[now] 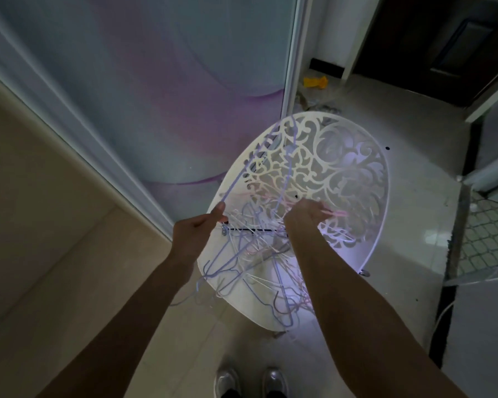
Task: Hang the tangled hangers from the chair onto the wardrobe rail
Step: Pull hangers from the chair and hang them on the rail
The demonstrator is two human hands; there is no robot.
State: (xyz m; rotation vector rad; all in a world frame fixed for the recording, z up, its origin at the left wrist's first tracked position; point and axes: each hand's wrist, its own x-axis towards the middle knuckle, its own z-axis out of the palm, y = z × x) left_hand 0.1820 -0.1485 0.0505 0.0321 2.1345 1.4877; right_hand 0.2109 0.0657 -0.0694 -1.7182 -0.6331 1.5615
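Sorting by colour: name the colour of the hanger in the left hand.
Pale purple hanger, head view.

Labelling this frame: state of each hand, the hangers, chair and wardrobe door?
left hand: pinches a purple hanger, lifted
right hand: grips pink hangers
hanger pile: tangled, on the seat
chair: upright
wardrobe door: closed here; rail not visible

A single view comes from a wide-angle camera on the person's head, looking forward and steeply down. It sits close above both hands, left (197, 225) and right (305, 215), with the forearms reaching in from the bottom edge. The chair (365, 179) fills the centre just below, the person's shoes (250, 382) show at the bottom (straight lines bow near the edges), and the floor (414, 219) spreads beyond.
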